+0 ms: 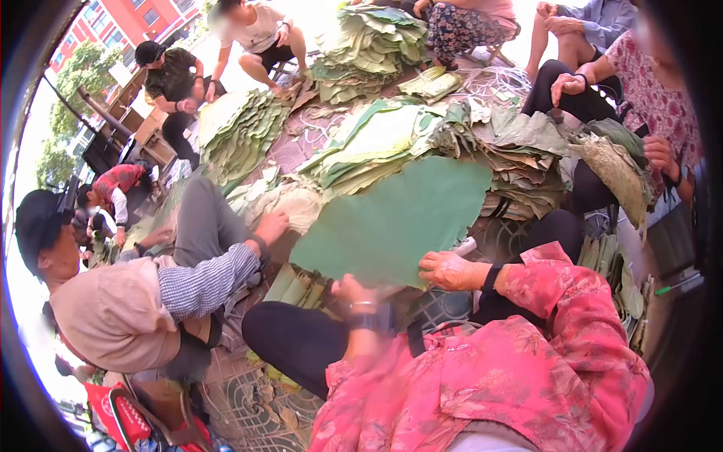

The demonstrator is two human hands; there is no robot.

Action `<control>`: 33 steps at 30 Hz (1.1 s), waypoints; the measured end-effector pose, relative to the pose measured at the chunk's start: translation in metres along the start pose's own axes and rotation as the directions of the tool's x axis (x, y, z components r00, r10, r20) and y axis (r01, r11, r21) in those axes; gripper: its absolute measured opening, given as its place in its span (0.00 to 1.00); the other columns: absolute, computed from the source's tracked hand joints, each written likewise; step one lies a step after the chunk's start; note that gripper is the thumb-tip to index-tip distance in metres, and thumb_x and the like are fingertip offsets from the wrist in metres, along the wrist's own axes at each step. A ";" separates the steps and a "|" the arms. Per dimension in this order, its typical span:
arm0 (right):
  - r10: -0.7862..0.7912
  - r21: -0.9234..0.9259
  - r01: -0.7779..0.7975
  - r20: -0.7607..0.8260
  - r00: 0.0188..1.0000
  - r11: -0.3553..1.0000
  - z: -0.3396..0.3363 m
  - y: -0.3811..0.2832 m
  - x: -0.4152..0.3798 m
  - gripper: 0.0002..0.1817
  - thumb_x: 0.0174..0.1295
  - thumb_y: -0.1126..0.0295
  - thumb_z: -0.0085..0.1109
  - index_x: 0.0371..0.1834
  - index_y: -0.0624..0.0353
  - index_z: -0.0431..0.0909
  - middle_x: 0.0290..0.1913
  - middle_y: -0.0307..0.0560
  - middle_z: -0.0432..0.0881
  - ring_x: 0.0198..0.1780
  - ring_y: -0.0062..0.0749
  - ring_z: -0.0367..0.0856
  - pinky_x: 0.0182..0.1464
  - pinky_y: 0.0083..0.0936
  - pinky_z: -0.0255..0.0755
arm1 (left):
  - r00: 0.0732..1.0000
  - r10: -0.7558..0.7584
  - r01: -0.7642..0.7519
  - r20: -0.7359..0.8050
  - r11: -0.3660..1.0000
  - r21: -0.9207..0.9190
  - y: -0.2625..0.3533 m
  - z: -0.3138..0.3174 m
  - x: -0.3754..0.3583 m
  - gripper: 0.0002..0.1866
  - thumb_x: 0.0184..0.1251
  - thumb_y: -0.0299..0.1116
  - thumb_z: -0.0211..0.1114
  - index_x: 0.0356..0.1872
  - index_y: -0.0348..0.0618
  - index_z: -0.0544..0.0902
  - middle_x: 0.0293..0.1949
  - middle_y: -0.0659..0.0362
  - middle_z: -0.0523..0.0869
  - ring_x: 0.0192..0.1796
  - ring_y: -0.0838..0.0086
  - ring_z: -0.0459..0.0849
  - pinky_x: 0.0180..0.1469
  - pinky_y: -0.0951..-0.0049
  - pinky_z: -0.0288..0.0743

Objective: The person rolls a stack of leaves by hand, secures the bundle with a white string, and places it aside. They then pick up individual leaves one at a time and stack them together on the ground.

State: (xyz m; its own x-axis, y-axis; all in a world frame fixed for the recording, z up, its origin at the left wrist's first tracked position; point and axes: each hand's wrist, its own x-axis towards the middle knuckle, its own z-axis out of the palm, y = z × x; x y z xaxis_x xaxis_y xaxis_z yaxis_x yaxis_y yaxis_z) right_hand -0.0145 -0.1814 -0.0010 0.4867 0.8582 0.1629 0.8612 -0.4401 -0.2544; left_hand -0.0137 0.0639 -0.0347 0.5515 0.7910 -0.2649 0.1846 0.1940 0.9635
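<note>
A large flat green leaf (392,218) is spread in front of me, above my lap. My left hand (352,291), with a watch on its wrist, grips the leaf's lower edge. My right hand (449,270), with a black wristband and a pink floral sleeve, pinches the same edge a little to the right. Both hands hold the leaf up, and it hides part of the pile behind it.
Stacks of green and dried leaves (392,135) cover the ground ahead, with more piles (241,132) at the left and back (373,45). A person in a checked sleeve (203,282) sits close at my left. Another person's hand (659,154) holds a leaf bundle (617,169) at the right. Several people sit around the back.
</note>
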 end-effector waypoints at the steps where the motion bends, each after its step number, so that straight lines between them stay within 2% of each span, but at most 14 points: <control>1: 0.021 0.024 -0.021 0.034 0.999 0.999 -0.003 -0.001 0.002 0.16 0.42 0.69 0.59 0.38 0.56 0.75 0.44 0.46 0.72 0.50 0.41 0.70 0.44 0.34 0.71 | 0.986 -0.156 0.148 -0.060 0.981 -0.126 0.033 0.004 -0.021 0.22 0.44 0.23 0.57 0.46 0.30 0.69 0.47 0.48 0.73 0.48 0.59 0.73 0.52 0.65 0.67; 2: 0.037 0.049 -0.041 0.068 0.997 0.998 -0.007 -0.001 0.004 0.15 0.42 0.68 0.59 0.37 0.56 0.75 0.44 0.46 0.72 0.50 0.41 0.70 0.44 0.34 0.71 | 0.960 0.227 -0.204 -0.162 0.968 0.146 0.013 0.008 -0.003 0.25 0.49 0.27 0.57 0.52 0.35 0.68 0.54 0.45 0.67 0.56 0.57 0.67 0.57 0.60 0.62; 3: 0.040 0.055 -0.045 0.080 0.996 0.998 -0.010 -0.001 0.004 0.15 0.43 0.68 0.58 0.37 0.56 0.75 0.44 0.45 0.72 0.50 0.41 0.70 0.44 0.34 0.71 | 0.788 0.595 -0.490 -0.158 0.762 0.422 -0.007 0.013 0.015 0.27 0.54 0.30 0.58 0.58 0.40 0.66 0.62 0.42 0.61 0.65 0.54 0.61 0.62 0.54 0.56; 7: 0.056 0.133 -0.066 0.082 0.995 0.989 -0.019 0.003 0.004 0.15 0.46 0.65 0.57 0.38 0.57 0.75 0.42 0.47 0.75 0.48 0.42 0.72 0.44 0.35 0.71 | 0.529 0.574 -0.847 0.624 0.399 0.351 0.034 0.032 -0.042 0.29 0.56 0.34 0.57 0.61 0.42 0.63 0.66 0.45 0.57 0.69 0.54 0.50 0.66 0.54 0.45; 9: 0.123 0.180 -0.140 0.104 0.987 0.974 -0.034 0.009 0.005 0.16 0.48 0.65 0.57 0.41 0.57 0.75 0.45 0.48 0.76 0.48 0.42 0.73 0.47 0.36 0.70 | 0.372 0.421 -0.901 0.827 0.379 0.212 -0.008 0.040 -0.058 0.28 0.59 0.38 0.56 0.61 0.45 0.64 0.67 0.48 0.56 0.70 0.55 0.49 0.66 0.48 0.44; 12: 0.271 0.096 -0.256 -0.204 0.941 0.962 -0.059 0.055 0.004 0.15 0.47 0.61 0.57 0.37 0.55 0.76 0.36 0.46 0.78 0.41 0.42 0.76 0.43 0.37 0.70 | 0.307 0.272 -0.935 0.912 0.266 0.236 -0.030 0.042 -0.070 0.28 0.59 0.44 0.56 0.61 0.48 0.66 0.67 0.50 0.57 0.70 0.57 0.49 0.64 0.44 0.43; 13: 0.394 0.087 -0.384 -0.256 0.883 0.919 -0.076 0.076 0.003 0.14 0.47 0.61 0.57 0.37 0.54 0.76 0.37 0.45 0.78 0.41 0.42 0.76 0.43 0.38 0.70 | 0.314 0.266 -0.928 0.912 0.290 0.235 -0.028 0.044 -0.070 0.27 0.59 0.44 0.57 0.60 0.49 0.66 0.67 0.50 0.58 0.70 0.57 0.49 0.63 0.44 0.44; 15: 0.358 -0.035 -0.428 -0.489 0.795 0.903 -0.103 0.131 -0.010 0.13 0.45 0.67 0.58 0.36 0.57 0.76 0.36 0.48 0.78 0.41 0.43 0.76 0.42 0.36 0.70 | 0.328 0.253 -0.912 0.910 0.335 0.236 -0.024 0.043 -0.068 0.27 0.59 0.43 0.57 0.59 0.49 0.67 0.66 0.51 0.58 0.70 0.57 0.50 0.63 0.45 0.45; 19: 0.533 -0.135 -0.714 -0.574 0.621 0.686 -0.140 0.214 -0.058 0.19 0.42 0.75 0.54 0.42 0.60 0.74 0.46 0.50 0.76 0.52 0.47 0.71 0.52 0.37 0.66 | 0.334 0.288 -0.928 0.897 0.269 0.259 -0.025 0.045 -0.071 0.26 0.58 0.43 0.58 0.58 0.49 0.68 0.66 0.52 0.59 0.70 0.58 0.51 0.63 0.46 0.46; 21: 0.771 -0.169 -0.842 -0.342 0.537 0.512 -0.151 0.224 -0.070 0.24 0.45 0.71 0.57 0.50 0.56 0.72 0.54 0.45 0.73 0.61 0.43 0.64 0.59 0.41 0.60 | 0.346 0.284 -0.924 0.894 0.270 0.271 -0.021 0.046 -0.073 0.26 0.57 0.43 0.58 0.58 0.49 0.68 0.66 0.52 0.60 0.70 0.58 0.51 0.63 0.46 0.46; 26: 0.837 -0.036 -0.859 -0.207 0.507 0.511 -0.122 0.251 -0.090 0.21 0.48 0.66 0.60 0.48 0.53 0.74 0.51 0.48 0.76 0.58 0.43 0.69 0.58 0.40 0.61 | 0.346 0.286 -0.926 0.894 0.261 0.275 -0.017 0.047 -0.076 0.26 0.57 0.42 0.58 0.58 0.49 0.68 0.66 0.53 0.59 0.70 0.59 0.51 0.63 0.48 0.46; 29: 0.892 0.125 -0.897 -0.232 0.389 0.424 -0.111 0.270 -0.099 0.16 0.50 0.65 0.57 0.44 0.55 0.77 0.45 0.51 0.79 0.51 0.47 0.74 0.54 0.37 0.66 | 0.348 0.281 -0.924 0.894 0.265 0.276 -0.015 0.046 -0.076 0.26 0.57 0.42 0.58 0.58 0.49 0.68 0.66 0.53 0.60 0.69 0.59 0.52 0.64 0.49 0.45; 30: 0.831 0.109 -0.861 -0.346 0.435 0.496 -0.105 0.276 -0.103 0.13 0.53 0.64 0.54 0.40 0.56 0.79 0.40 0.54 0.80 0.46 0.50 0.76 0.50 0.35 0.68 | 0.346 0.284 -0.924 0.894 0.268 0.272 -0.015 0.048 -0.076 0.26 0.57 0.42 0.58 0.58 0.49 0.68 0.66 0.53 0.60 0.69 0.59 0.52 0.64 0.49 0.45; 33: 0.855 0.245 -0.852 -0.376 0.356 0.463 -0.102 0.281 -0.104 0.13 0.55 0.64 0.51 0.39 0.56 0.78 0.41 0.55 0.80 0.46 0.50 0.76 0.49 0.36 0.68 | 0.358 0.287 -0.919 0.889 0.279 0.279 -0.013 0.049 -0.077 0.26 0.57 0.42 0.57 0.58 0.49 0.69 0.66 0.52 0.60 0.69 0.59 0.52 0.64 0.50 0.45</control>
State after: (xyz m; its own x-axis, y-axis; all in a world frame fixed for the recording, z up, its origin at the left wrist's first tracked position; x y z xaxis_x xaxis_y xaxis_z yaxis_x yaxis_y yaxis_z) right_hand 0.1914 -0.4214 0.0078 0.9652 -0.1700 0.1988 -0.0523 -0.8701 -0.4901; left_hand -0.0189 -0.0279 -0.0286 0.9731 -0.1771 0.1471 -0.2277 -0.8347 0.5015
